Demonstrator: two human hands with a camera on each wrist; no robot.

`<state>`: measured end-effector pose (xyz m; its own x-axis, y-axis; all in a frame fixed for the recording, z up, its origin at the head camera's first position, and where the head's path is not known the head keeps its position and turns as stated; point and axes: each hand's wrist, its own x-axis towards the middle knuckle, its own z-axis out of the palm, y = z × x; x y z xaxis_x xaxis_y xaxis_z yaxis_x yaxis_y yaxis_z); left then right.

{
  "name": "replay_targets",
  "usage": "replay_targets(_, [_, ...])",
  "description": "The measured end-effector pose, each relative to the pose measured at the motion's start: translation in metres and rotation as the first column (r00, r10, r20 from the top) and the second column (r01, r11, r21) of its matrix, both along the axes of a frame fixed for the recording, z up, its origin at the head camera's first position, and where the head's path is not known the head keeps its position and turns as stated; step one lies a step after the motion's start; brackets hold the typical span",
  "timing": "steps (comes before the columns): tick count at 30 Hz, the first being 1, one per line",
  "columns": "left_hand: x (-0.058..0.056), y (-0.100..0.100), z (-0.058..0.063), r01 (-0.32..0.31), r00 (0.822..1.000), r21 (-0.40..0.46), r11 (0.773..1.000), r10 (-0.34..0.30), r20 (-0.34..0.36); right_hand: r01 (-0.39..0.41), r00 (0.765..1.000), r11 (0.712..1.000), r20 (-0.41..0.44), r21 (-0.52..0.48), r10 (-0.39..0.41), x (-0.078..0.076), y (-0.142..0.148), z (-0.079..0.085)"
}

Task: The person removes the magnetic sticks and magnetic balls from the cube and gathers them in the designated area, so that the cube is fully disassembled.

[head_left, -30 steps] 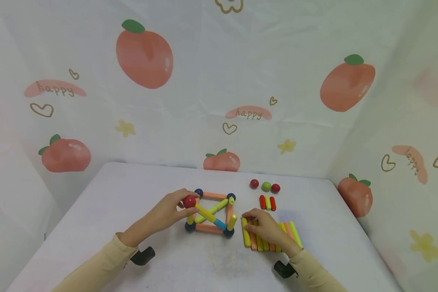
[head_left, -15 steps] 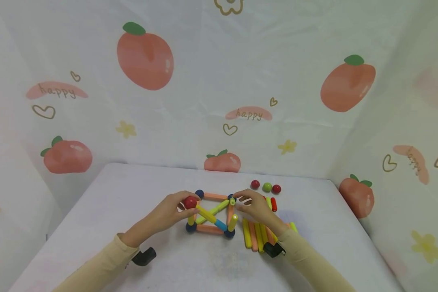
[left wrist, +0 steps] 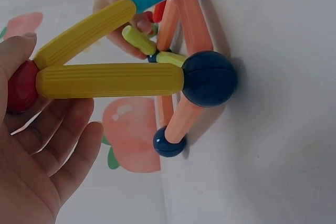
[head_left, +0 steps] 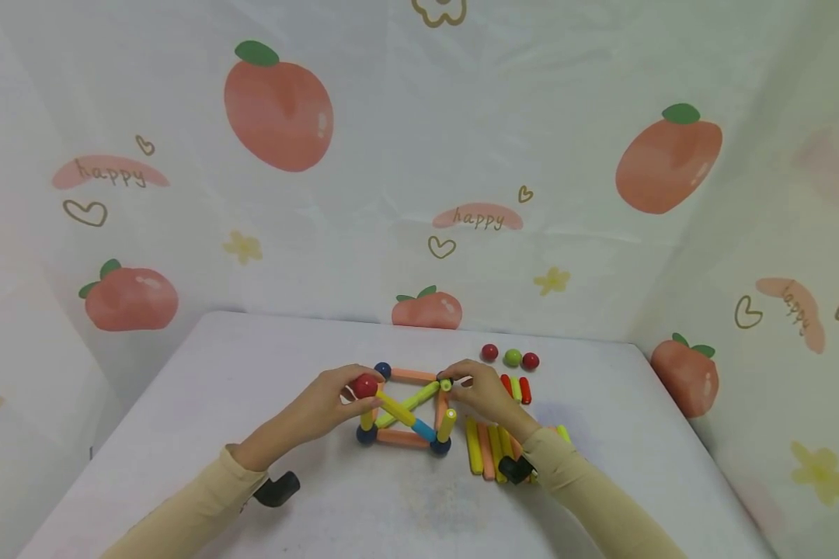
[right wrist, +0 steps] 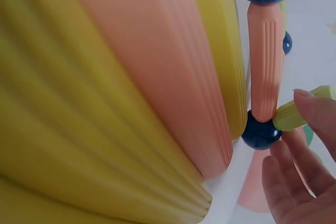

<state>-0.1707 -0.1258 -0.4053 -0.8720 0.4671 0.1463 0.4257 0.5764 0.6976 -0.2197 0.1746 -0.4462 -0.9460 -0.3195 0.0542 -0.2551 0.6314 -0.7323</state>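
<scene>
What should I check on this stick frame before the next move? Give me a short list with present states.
1. Left hand has the red ball: ok, thumb and fingers hold it where two yellow sticks meet.
2. Base closed: ok, salmon sticks join four navy balls.
3. Green stick at the far-right corner: ok, seated on its ball, right hand on it.
4. Upright at the far-left corner: not ok if one is needed; none stands there.
5. Spare balls available: ok, two red and one green.
6. Loose long sticks counted: cannot tell; the right sleeve hides some.
</scene>
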Motion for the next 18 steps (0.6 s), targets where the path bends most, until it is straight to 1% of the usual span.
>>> replay_targets(4, [-0.0002, 0.0004, -0.0001, -0.002, 1.000, -0.005, 1.000, 0.002, -0.008, 0.005, 1.000, 1.000, 0.007, -0.008, -0.005, 0.0009, -0.0002, 0.0001])
replay_targets(9, [-0.0003, 0.0003, 0.0001, 0.000, 1.000, -0.005, 1.000, 0.000, -0.014, 0.004, 1.000, 1.000, -0.005, -0.003, -0.004, 0.0005, -0.0006, 0.0000])
replay_targets(18, [0.0011, 0.0009, 0.0010, -0.003, 1.000, -0.002, 1.000, 0.003, -0.001, 0.014, 1.000, 1.000, 0.007, -0.013, -0.014, -0.0022, -0.0010, 0.0010])
